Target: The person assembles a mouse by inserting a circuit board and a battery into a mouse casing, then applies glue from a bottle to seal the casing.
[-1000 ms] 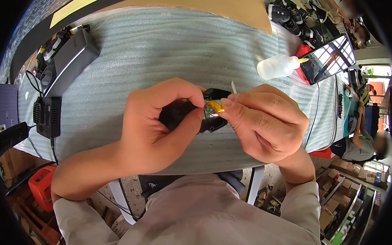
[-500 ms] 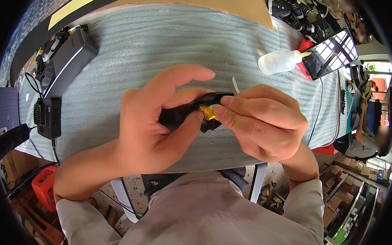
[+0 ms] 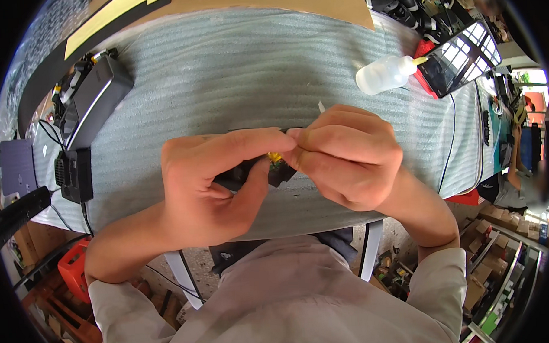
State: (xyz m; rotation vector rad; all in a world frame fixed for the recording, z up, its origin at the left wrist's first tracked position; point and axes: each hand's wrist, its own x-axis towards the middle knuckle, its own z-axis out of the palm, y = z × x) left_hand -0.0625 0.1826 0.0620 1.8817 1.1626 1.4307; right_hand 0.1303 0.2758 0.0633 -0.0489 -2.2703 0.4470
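My left hand [image 3: 203, 186] is closed round a small black part [image 3: 231, 178], which sits mostly hidden under the fingers. A shiny yellow-gold piece [image 3: 274, 156] shows on the black part, beside my left thumb. Fingers of my right hand [image 3: 353, 159] are pinched together just right of it. My left index finger reaches across and touches the right fingertips. Whatever lies in the right pinch is covered. A thin white strip [image 3: 322, 106] lies on the padded mat just beyond my right hand.
A white squeeze bottle [image 3: 385, 75] lies at the right, by a dark glossy screen [image 3: 461, 59] on a red holder. At the left are a grey-black box-shaped device [image 3: 101, 96] and a black adapter [image 3: 76, 173] with cables. Cardboard [image 3: 281, 3] lines the far edge.
My left index finger has come down from its raised position onto the right fingertips. The yellow-gold piece is now more covered. The whole view has shifted slightly.
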